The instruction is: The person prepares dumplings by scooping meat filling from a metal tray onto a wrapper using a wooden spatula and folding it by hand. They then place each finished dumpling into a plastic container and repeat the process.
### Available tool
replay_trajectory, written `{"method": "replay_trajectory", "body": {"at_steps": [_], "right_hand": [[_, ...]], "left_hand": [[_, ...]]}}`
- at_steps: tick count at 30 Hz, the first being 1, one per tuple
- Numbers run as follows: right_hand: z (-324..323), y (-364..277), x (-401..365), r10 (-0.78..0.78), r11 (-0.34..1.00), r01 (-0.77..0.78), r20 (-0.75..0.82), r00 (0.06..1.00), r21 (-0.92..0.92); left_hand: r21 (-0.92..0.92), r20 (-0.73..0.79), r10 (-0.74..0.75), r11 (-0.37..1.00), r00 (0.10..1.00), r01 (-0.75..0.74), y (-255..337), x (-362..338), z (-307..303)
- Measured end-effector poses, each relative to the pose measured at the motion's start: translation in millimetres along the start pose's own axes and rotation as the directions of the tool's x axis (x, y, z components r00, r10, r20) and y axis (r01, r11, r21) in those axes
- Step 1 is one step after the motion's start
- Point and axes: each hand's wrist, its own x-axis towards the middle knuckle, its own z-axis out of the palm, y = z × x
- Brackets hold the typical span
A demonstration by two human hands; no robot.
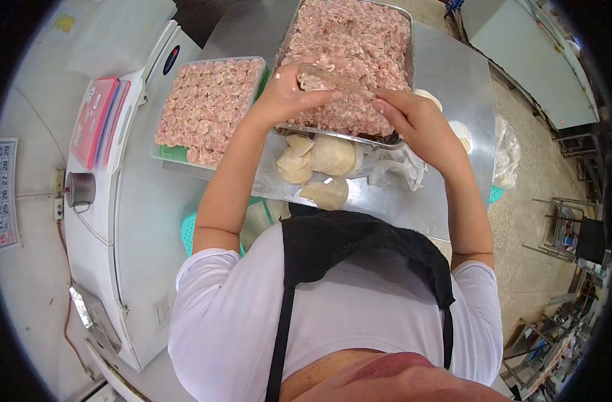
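My left hand [289, 97] is cupped around a dumpling [314, 82], a thin wrapper with pale pink filling in it. My right hand [413, 117] grips a flat wooden spatula [343, 82], whose far end lies over the dumpling. Both hands are above a deep metal tray [412, 50] heaped with minced meat [349, 33]. Left of it, a plastic tray [264, 65] holds rows of filled dumplings [205, 104]. Below the meat tray are stacks of round wrappers [332, 157], with a few loose ones [326, 193] nearer to me.
Everything stands on a steel table [446, 74]. A crumpled plastic bag [399, 167] lies by the wrappers, and more round wrappers [460, 134] are at the right. A white fridge [145, 221] stands close on the left. Racks [567, 228] are on the floor farther right.
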Motion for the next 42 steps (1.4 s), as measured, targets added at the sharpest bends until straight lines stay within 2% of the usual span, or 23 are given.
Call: {"method": "replay_trajectory", "body": {"at_steps": [1,2,3,5,7,11,13,15,17,19,20,21,23,24,25,26,27,28,30,35,38,41,42], "right_hand": [[1.1,3.7,0.5,-0.122,0.989,0.118,-0.042,0.992,-0.085],[-2.1,10.6,3.2,-0.124,0.989,0.12,-0.041,0.991,-0.083],[-7.9,21.5,8.2,-0.06,0.968,0.056,-0.011,0.998,-0.243],[-15.6,42.1,17.7,-0.003,0.917,0.008,0.013,1.0,-0.398],[-9.4,63.7,20.5,0.143,0.656,-0.024,0.093,0.985,-0.754],[41.1,94.2,15.3,0.072,0.671,0.046,0.127,0.989,-0.74],[51.9,83.9,0.2,0.158,0.745,-0.031,0.13,0.979,-0.667],[47.7,93.6,-5.1,0.183,0.772,-0.069,0.116,0.976,-0.632],[44.8,123.4,-4.1,0.253,0.93,-0.195,0.159,0.954,-0.31],[36.8,113.3,-0.3,0.328,0.942,-0.309,0.165,0.93,-0.129],[32.2,107.1,0.1,0.4,0.906,-0.418,0.192,0.896,0.061],[24.5,96.3,3.3,0.402,0.905,-0.42,0.196,0.894,0.059],[10.8,69.9,11.2,0.385,0.861,-0.444,0.253,0.887,0.249],[14.0,59.2,11.7,0.39,0.86,-0.448,0.254,0.885,0.245],[18.9,48.0,12.9,0.218,0.947,-0.245,0.146,0.965,0.208],[21.0,41.3,15.2,0.025,0.989,-0.032,0.047,0.999,0.147],[19.8,40.0,17.4,0.026,0.989,-0.033,0.047,0.999,0.145],[17.5,40.5,18.4,0.006,0.999,-0.01,0.095,0.995,0.04],[-2.0,38.0,23.2,0.036,0.996,-0.019,0.204,0.978,-0.086],[-3.7,32.5,26.7,0.024,0.996,-0.007,0.18,0.983,-0.094],[38.9,55.2,26.0,-0.131,0.991,0.131,0.125,0.983,0.008],[25.7,66.1,34.0,-0.028,0.975,0.059,0.147,0.989,-0.216],[26.2,54.5,30.2,-0.026,0.974,0.057,0.144,0.989,-0.217]], "left_hand": [[0.003,-0.002,-0.002,1.0,1.0,0.002,0.7,-1.4,-1.1],[-0.077,-0.041,-0.16,0.985,0.986,0.156,2.4,-2.5,-2.4],[-0.163,-0.069,-0.316,0.939,0.946,0.302,4.7,-4.1,-4.1],[-0.198,-0.178,-0.36,0.925,0.916,0.325,-6.1,-11.8,-11.1],[-0.232,-0.275,-0.406,0.908,0.872,0.349,-12.4,-20.8,-18.5],[-0.112,-0.418,-0.367,0.929,0.831,0.354,-26.7,-38.3,-19.6],[-0.057,-0.449,-0.318,0.943,0.835,0.329,-38.5,-46.1,-18.9],[-0.02,-0.274,-0.327,0.942,0.904,0.334,-45.0,-51.9,-16.7],[0.041,-0.201,-0.43,0.894,0.88,0.447,-23.9,-46.5,-14.3],[0.105,-0.147,-0.53,0.831,0.835,0.546,-27.0,-38.6,-9.2],[0.172,-0.203,-0.258,0.941,0.945,0.293,-44.6,-35.4,-3.9],[0.251,-0.235,0.039,0.968,0.971,0.022,-55.1,-32.0,0.7],[0.27,-0.184,0.106,0.961,0.977,-0.053,-44.2,-19.4,4.3],[0.288,-0.132,0.175,0.949,0.976,-0.131,-39.0,-13.7,5.2],[0.284,-0.132,0.176,0.95,0.976,-0.132,-37.9,-8.9,5.8],[0.048,-0.019,0.019,0.999,1.0,-0.018,-37.6,-3.9,5.4],[-0.173,0.13,-0.108,0.976,0.986,0.13,-38.9,-0.4,3.3],[-0.174,0.132,-0.107,0.976,0.985,0.129,-44.7,0.5,-0.7],[0.113,0.112,0.045,0.992,0.993,-0.058,-59.0,-0.8,-9.8],[0.096,0.151,0.067,0.992,0.986,-0.082,-56.0,-0.9,-16.3],[0.024,0.263,0.199,0.977,0.944,-0.213,-43.7,5.2,-19.7],[0.17,0.279,0.049,0.98,0.959,-0.1,-60.4,2.6,-15.4],[0.034,0.174,-0.18,0.984,0.968,0.177,-58.1,0.3,-9.3]]}}
